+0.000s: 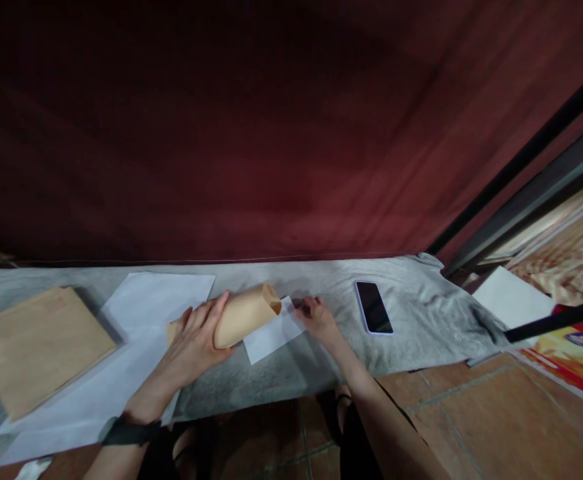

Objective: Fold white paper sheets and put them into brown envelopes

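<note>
Left hand [198, 343]: fingers wrapped over the bowed brown envelope [244, 317], grasping it so the mouth gapes. Right hand [318, 321]: fingers curled at the right end of the white slip [271, 337], looks like a pinch; fingertips a bit blurred. Key relation: envelope is left of the right fingers, its mouth facing right, toward them. Long axis of the envelope runs lower left to upper right; slip runs roughly parallel, just on the near side, passing by the mouth rather than visibly into it. Right hand is the nearer one to the mouth; left hand sits on the body, further back. Can't tell whether slip and envelope touch. Both are at mid-desk, over the grey cloth [421, 300]. Further out: phone [374, 308] lies flat, right of the right hand, screen dark, well apart from the slip. Left of the left hand: stack of brown envelopes [41, 350] on large white sheets [136, 353]. Count: one bowed envelope, one slip, one phone, one stack (envelopes in it not countable), at least two large sheets, overlapping. One dark wristband [130, 432], left wrist. Behind the desk, one dark red curtain [271, 133]; below, tiled floor [496, 413].
</note>
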Tool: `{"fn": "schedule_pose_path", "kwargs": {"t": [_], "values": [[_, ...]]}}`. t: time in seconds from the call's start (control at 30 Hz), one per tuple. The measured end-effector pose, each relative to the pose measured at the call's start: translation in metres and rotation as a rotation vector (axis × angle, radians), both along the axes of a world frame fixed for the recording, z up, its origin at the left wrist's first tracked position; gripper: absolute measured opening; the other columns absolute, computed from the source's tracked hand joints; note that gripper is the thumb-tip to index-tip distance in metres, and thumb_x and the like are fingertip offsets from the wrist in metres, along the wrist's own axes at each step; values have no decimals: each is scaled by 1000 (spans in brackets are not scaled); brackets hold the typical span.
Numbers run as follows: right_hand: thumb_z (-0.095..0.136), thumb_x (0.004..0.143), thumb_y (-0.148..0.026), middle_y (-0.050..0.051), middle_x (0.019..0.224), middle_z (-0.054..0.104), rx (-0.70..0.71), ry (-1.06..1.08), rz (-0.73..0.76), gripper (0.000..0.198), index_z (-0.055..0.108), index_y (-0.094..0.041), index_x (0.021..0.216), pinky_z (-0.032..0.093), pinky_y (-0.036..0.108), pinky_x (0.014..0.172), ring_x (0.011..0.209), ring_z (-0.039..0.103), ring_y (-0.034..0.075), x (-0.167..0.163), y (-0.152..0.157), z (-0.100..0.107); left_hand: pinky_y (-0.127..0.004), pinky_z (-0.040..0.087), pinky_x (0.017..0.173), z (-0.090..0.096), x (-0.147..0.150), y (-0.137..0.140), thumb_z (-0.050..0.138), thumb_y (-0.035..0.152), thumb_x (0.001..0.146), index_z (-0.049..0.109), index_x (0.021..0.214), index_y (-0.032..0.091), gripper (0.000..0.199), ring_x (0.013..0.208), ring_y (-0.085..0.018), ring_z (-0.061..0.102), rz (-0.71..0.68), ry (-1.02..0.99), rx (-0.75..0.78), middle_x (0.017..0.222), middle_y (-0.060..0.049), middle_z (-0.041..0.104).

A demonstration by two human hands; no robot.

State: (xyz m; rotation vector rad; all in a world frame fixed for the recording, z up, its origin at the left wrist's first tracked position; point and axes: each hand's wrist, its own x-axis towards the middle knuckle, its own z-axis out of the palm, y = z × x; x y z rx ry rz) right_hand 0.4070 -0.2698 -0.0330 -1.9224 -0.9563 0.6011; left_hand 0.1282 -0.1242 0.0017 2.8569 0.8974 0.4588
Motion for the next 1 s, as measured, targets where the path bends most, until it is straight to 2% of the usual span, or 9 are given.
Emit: {"fn": "schedule_pose_path", "kwargs": {"t": [0.07,0.13,0.27,0.4,0.47,0.6,0.8,0.9,1.0], "values": [[73,83,-34,12,114,67,-115,-257,8,33,66,-21,112,49,37,94,108,62,28,-15,2,-1,-59,27,117,-4,-5,3,71,39,75,3,162,28,111,132,-37,50,1,21,-18,142,-14,51],[74,82,-34,14,115,67,-218,-399,-5,36,64,-20,114,49,37,92,108,62,29,-29,3,-2,-61,23,119,-8,-7,3,72,38,74,5,162,30,111,134,-37,49,-8,39,-40,144,-13,51],[73,81,-30,16,108,70,-280,-410,-44,34,64,-17,110,49,37,88,103,65,30,-39,9,-4,-62,19,120,-14,-9,3,73,35,72,3,162,30,114,138,-37,46,-16,82,-84,148,-13,48],[71,77,-23,5,82,70,-168,-204,-48,7,64,-22,78,48,31,77,84,66,24,-24,10,-6,-63,19,120,-22,-12,7,74,37,70,4,162,29,116,141,-38,44,1,113,-99,150,-15,46],[69,75,-21,2,71,66,-78,-114,-60,14,59,-23,66,47,29,73,76,64,21,-9,7,-5,-63,19,120,-24,-13,8,74,37,70,5,162,29,116,141,-38,43,15,116,-98,150,-15,47],[55,85,-28,1,69,64,20,-62,-129,11,60,-22,78,47,29,66,67,62,19,22,-4,1,-63,19,119,-23,-12,8,74,36,68,7,162,29,116,139,-38,45,16,117,-115,149,-15,48],[49,86,-46,4,85,69,222,57,-134,34,62,-21,103,49,28,60,68,59,18,46,-15,10,-64,16,119,-21,-7,8,73,35,69,7,162,30,114,141,-39,43,54,106,-137,150,-16,45],[50,83,-53,3,83,67,277,120,-76,38,64,-21,99,47,27,58,66,56,17,48,-16,10,-65,16,119,-23,-7,9,72,34,69,6,162,31,114,141,-39,43,48,92,-123,150,-15,45],[49,85,-50,1,75,64,214,42,-9,30,63,-23,85,44,27,60,66,54,17,47,-20,10,-66,16,119,-23,-6,10,72,34,70,6,162,32,114,141,-40,43,47,79,-102,151,-15,45]]}}
